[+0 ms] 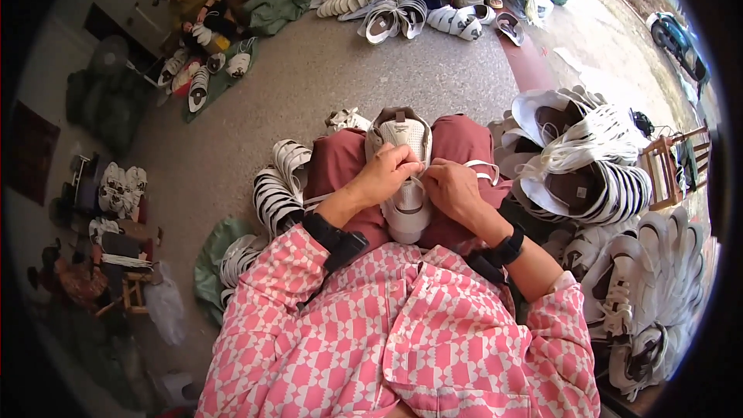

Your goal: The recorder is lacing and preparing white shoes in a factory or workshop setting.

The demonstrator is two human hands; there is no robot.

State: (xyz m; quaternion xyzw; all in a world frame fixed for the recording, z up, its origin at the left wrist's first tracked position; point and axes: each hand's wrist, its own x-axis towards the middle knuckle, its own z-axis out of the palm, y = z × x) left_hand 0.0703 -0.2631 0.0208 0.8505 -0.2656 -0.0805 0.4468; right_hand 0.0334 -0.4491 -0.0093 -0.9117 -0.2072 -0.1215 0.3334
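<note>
A pale shoe upper [406, 220] sits between my thighs, its brown-lined collar and cream tongue [402, 133] pointing away from me. Across its middle my left hand [389, 173] is closed, thumb and fingertips pinched at the lacing edge. Closed in a similar pinch, my right hand [455, 190] meets it from the other side, the fingertips nearly touching. A white shoelace [486, 169] trails over my right thigh, and a piece of lace shows beside my left wrist. What lies right between the fingertips is small and partly hidden.
Nested white shoe uppers [584, 186] and bundled laces are heaped at my right, with more uppers [279, 186] at my left. A wooden stool [672, 166] stands far right. Further piles [395, 11] lie ahead. Another person [197, 4] sits at the far left holding shoe parts.
</note>
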